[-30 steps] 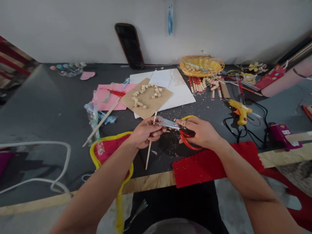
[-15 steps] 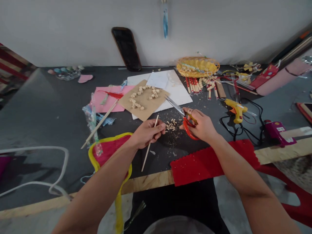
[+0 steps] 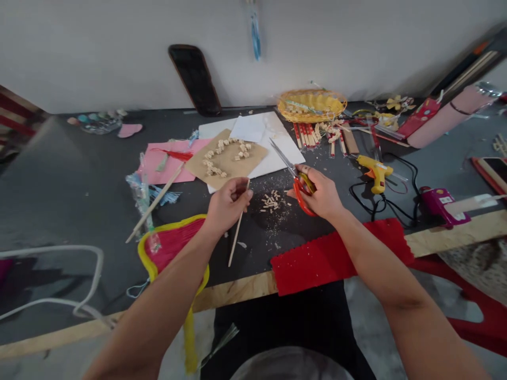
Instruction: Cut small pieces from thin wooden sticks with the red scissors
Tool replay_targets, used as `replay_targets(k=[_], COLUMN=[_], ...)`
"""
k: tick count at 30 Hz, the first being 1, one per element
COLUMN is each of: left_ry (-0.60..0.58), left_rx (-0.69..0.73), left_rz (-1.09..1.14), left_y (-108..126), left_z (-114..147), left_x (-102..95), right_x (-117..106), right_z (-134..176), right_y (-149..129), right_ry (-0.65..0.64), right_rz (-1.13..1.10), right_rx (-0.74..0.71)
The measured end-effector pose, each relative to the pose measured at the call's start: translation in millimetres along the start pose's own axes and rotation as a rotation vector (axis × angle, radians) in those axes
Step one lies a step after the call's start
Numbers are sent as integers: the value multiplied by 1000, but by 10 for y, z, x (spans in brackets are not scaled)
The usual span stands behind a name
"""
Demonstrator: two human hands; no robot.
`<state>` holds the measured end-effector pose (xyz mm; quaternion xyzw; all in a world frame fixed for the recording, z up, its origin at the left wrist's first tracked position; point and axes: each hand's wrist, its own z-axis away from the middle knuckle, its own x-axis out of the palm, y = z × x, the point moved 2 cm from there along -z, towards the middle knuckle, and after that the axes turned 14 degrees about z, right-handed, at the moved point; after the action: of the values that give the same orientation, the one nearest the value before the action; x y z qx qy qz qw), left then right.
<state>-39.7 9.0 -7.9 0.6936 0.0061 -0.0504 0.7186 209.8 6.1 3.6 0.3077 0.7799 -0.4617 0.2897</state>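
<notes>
Between the thumb and fingers of my left hand (image 3: 228,206) is a thin wooden stick (image 3: 236,240), slanting down toward the table edge. My right hand (image 3: 319,192) is closed around the red and yellow handles of a pair of scissors (image 3: 285,159), whose blades point up and left, slightly parted. Among wood dust on the table, a small pile of short cut stick pieces (image 3: 271,200) lies between my hands. Just beyond, small pale wooden clusters (image 3: 214,170) form a curve on a brown paper square (image 3: 233,168).
A yellow glue gun (image 3: 376,171) with a black cord lies right of my right hand. Behind it are a yellow basket (image 3: 311,105) and red-wrapped sticks (image 3: 306,134). Red felt (image 3: 312,261) covers part of the front edge. A phone (image 3: 195,79) leans on the wall.
My left hand has moved slightly left and up with the stick, away from the cut pieces. My right hand still holds the scissors. The whole view has shifted a little.
</notes>
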Motion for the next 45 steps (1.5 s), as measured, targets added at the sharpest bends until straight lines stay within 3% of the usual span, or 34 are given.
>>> replay_targets(k=[3, 6, 11, 16, 20, 24, 28, 33, 38, 41, 45], left_ry=[69, 89, -138, -398, -385, -391, -358, -231, -168, -124, -121], left_rx=[219, 329, 492, 491, 419, 382, 392, 227, 91, 68, 17], left_rz=[-264, -446, -659, -831, -911, -856, -792, -334, 186, 320, 367], left_y=[27, 89, 199, 258, 233, 209, 334, 480, 369, 265, 161], left_z=[-12, 9, 46, -74, -272, -385, -343, -149, -19, -37, -81], left_x=[-57, -70, 157, 573, 795, 864, 794, 523, 298, 211, 134], right_x=[7, 15, 15, 38, 66, 80, 46, -26, -7, 15, 22], right_z=[-34, -83, -139, -130, -120, -116, -113, -88, -20, 18, 40], right_y=[51, 126, 194, 181, 178, 206, 185, 79, -61, -139, -186], right_ry=[46, 132, 200, 170, 133, 113, 118, 88, -58, -147, -184], right_rz=[-154, -316, -410, -383, -326, -292, -268, -151, -52, -45, 1], right_rx=[122, 243, 289, 258, 214, 199, 191, 78, -182, -277, -287])
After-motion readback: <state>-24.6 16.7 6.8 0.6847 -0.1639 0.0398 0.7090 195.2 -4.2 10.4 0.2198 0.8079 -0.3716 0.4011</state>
